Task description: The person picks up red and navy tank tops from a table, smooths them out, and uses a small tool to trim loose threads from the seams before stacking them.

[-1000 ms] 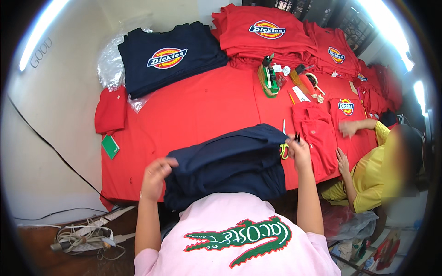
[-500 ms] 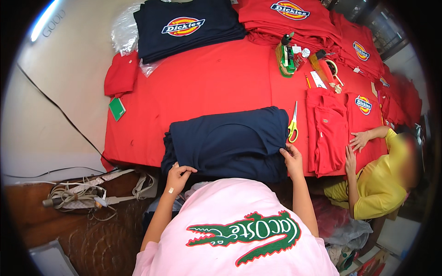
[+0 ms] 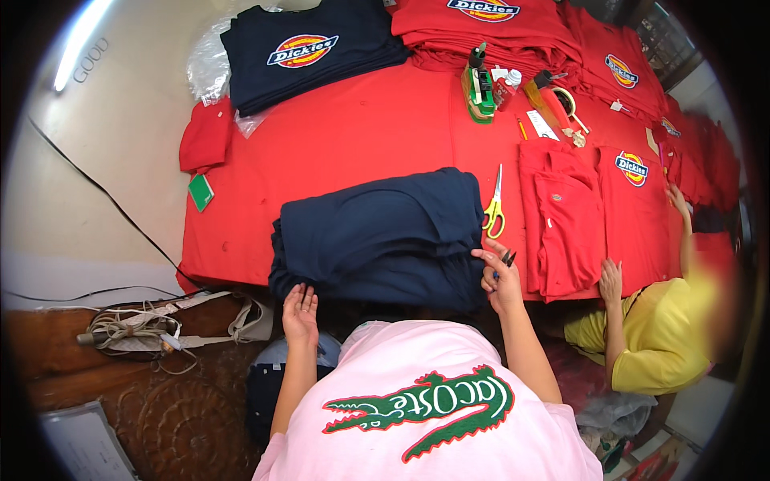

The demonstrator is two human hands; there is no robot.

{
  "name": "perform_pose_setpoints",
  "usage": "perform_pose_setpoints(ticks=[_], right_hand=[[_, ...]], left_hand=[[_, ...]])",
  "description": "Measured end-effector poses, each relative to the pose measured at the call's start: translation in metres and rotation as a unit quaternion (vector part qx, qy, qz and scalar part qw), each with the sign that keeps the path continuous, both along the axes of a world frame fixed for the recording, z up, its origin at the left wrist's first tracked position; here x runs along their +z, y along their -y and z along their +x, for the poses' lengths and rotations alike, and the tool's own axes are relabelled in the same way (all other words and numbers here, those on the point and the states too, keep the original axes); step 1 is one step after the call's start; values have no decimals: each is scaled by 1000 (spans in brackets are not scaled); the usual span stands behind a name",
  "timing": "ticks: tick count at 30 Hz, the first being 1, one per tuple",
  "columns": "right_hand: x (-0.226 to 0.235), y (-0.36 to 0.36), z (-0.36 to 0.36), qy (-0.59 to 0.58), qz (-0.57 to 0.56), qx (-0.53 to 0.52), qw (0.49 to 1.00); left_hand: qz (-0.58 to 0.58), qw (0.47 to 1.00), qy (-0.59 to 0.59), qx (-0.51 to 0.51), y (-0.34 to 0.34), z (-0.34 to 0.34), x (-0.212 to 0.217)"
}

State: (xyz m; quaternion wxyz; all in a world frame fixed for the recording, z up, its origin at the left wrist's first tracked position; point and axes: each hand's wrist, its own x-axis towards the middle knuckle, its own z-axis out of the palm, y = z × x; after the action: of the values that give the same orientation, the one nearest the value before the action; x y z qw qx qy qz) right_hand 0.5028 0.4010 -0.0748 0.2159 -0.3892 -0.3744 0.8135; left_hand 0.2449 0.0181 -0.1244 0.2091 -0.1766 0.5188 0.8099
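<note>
A folded navy garment bundle lies at the front edge of the red-covered table, its neckline curve showing on top. Beside its lower left corner is my left hand, fingers stretched out and holding nothing. Near the bundle's right end my right hand is closed around small thread snips, with their dark tips and a bit of blue showing. That hand's index finger points toward the cloth. Just beyond it, yellow-handled scissors rest on the table.
Red folded garments lie to the right, where a co-worker in a yellow top reaches over them. Farther back are a navy shirt stack, red stacks and a green tool holder. Coiled cords lie at left.
My left hand has come off the bundle's edge and opened. My right hand has drawn slightly back, its snips now showing. The co-worker's far hand has moved farther across the red garments.
</note>
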Motion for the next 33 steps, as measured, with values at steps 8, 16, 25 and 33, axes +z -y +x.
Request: perform_pose_setpoints(ticks=[8, 16, 25, 33], right_hand=[[-1, 5, -27, -43, -201, 213, 955], [81, -101, -233, -191, 75, 68, 976], [-9, -177, -129, 346, 566, -2, 748], [-7, -89, -89, 377, 710, -62, 592]], left_hand=[[229, 961, 141, -58, -33, -24, 12], [335, 931, -68, -128, -178, -191, 102], [-48, 948, -220, -226, -98, -217, 98], [-3, 887, 77, -456, -49, -148, 43]])
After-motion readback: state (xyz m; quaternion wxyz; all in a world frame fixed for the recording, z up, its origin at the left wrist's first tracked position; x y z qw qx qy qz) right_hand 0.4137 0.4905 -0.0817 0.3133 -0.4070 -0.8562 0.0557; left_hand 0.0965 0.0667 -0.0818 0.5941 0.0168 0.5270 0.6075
